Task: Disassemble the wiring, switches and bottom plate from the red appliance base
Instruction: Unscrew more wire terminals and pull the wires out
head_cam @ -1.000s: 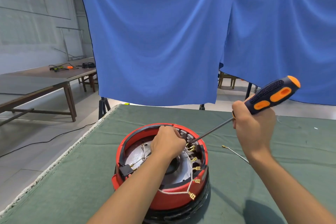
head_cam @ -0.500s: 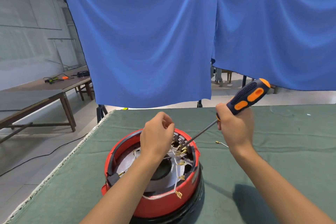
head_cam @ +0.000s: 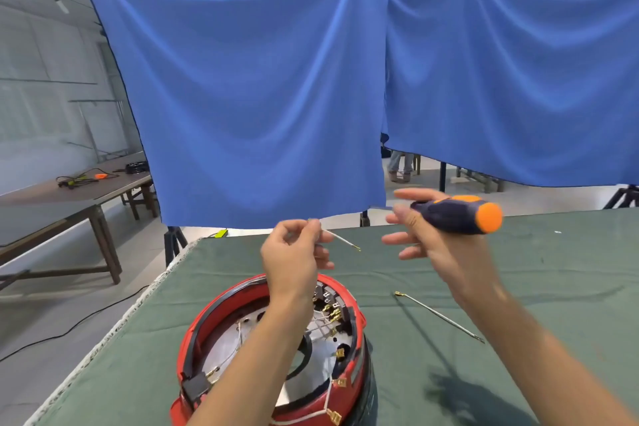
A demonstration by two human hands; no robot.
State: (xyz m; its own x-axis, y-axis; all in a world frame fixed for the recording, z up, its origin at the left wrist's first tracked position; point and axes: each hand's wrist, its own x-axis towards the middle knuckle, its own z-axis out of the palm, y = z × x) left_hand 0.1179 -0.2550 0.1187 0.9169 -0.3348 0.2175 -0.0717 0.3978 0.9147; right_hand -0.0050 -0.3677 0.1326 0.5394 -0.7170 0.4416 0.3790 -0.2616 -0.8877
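Observation:
The red appliance base (head_cam: 356,349) sits open side up on the green table mat (head_cam: 518,322), with a metal plate, white wires and brass terminals inside. My left hand (head_cam: 294,256) is raised above its far rim and pinches a short white wire (head_cam: 342,240) with a brass end. My right hand (head_cam: 432,242) is lifted to the right, holding a dark blue and orange screwdriver (head_cam: 460,214) with some fingers spread; its shaft points left and is blurred.
A loose wire with a brass terminal (head_cam: 437,315) lies on the mat right of the base. Blue cloths (head_cam: 262,97) hang behind the table. Wooden tables (head_cam: 69,197) with cables stand at the left. The mat's left edge (head_cam: 114,328) drops to the floor.
My left hand has lifted out of the base, pulling a white wire free and up. My right hand has raised the screwdriver away from the base and turned it level.

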